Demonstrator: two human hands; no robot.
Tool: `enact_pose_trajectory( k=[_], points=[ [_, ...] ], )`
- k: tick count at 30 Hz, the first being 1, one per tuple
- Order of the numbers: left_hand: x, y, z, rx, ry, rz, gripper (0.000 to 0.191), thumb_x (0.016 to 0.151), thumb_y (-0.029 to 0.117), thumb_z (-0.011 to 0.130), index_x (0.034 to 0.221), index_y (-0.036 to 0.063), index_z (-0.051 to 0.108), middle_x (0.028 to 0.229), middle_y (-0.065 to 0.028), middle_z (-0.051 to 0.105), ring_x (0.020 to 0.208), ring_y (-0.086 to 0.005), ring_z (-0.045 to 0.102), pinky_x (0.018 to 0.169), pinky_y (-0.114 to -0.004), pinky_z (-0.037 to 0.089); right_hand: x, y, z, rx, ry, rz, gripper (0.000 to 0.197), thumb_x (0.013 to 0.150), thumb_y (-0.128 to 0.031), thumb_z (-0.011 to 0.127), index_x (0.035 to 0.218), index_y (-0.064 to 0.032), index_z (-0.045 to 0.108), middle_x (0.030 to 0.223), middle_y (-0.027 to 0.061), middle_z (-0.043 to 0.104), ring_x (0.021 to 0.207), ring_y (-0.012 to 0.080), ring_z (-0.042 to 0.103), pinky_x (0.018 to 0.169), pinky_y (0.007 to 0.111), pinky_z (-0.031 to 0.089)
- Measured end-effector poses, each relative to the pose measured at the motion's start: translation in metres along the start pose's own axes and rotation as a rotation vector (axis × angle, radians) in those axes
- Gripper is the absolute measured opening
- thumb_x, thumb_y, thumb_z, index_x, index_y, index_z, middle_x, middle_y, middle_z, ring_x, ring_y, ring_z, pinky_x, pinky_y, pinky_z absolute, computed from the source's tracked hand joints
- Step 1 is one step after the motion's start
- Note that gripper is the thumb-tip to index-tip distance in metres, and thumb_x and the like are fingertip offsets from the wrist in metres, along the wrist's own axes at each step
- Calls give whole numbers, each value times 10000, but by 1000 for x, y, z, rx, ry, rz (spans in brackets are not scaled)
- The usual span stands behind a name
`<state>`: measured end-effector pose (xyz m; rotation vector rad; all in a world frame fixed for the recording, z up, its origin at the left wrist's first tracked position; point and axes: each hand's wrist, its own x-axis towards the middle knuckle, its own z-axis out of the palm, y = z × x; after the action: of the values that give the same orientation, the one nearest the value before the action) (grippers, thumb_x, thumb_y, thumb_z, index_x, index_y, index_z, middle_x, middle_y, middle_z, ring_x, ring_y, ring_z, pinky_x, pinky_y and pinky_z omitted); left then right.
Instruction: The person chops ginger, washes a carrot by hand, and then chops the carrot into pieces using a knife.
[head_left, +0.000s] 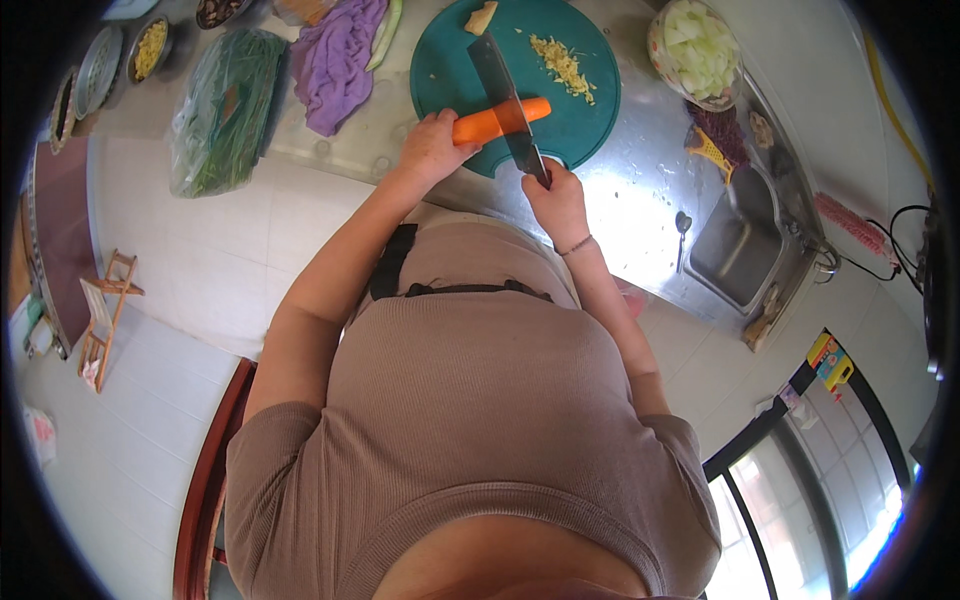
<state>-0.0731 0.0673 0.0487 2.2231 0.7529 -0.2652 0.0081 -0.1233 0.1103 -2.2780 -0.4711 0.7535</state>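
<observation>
My left hand (435, 148) grips the thick end of a peeled carrot (480, 126) over a round green cutting board (442, 67). My right hand (556, 196) holds a cleaver (491, 71) by its handle, and the blade lies across the carrot; whether it touches the carrot or cuts into it I cannot tell. Chopped pale yellow bits, perhaps ginger or garlic (562, 66), are spread on the right of the board. A piece of what looks like ginger root (481, 18) rests near the board's far edge.
Left of the board lie a purple cloth (334, 67) and a plastic bag of green stalks (232, 112). A bowl of cut pale green vegetable (697, 52) stands at the upper right. A spoon (682, 232) lies beside the steel sink (739, 236). Small bowls line the far left.
</observation>
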Motion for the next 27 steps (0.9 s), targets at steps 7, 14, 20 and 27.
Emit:
enact_pose_trajectory(
  k=[7, 14, 20, 27],
  points=[
    [-1, -1, 2, 10, 12, 17, 511, 728, 353, 728, 1074, 21, 552, 1025, -179, 605, 977, -353, 570, 838, -410, 461, 0, -2, 0, -2, 7, -9, 287, 768, -166, 585, 990, 8, 639, 662, 189, 599, 600, 330, 601, 567, 396, 466],
    [-2, 1, 0, 13, 10, 12, 524, 732, 363, 721, 1082, 17, 541, 1023, -182, 608, 978, -356, 573, 836, -417, 461, -2, 0, 0, 31, 41, -35, 242, 778, -139, 597, 943, 34, 635, 601, 126, 561, 524, 174, 530, 523, 313, 433],
    [-2, -1, 2, 13, 19, 14, 535, 728, 369, 723, 1082, 14, 539, 1025, -184, 609, 977, -360, 572, 839, -418, 461, -1, 0, -2, 16, 19, -11, 269, 768, -171, 595, 967, 5, 640, 669, 194, 603, 610, 343, 601, 572, 401, 465],
    [-1, -1, 3, 21, 18, 10, 532, 728, 372, 724, 1078, 17, 539, 1026, -181, 609, 978, -359, 570, 838, -423, 462, -3, 1, -1, 16, 13, 4, 285, 771, -175, 596, 979, 15, 638, 666, 191, 603, 605, 330, 604, 572, 397, 465]
  ],
)
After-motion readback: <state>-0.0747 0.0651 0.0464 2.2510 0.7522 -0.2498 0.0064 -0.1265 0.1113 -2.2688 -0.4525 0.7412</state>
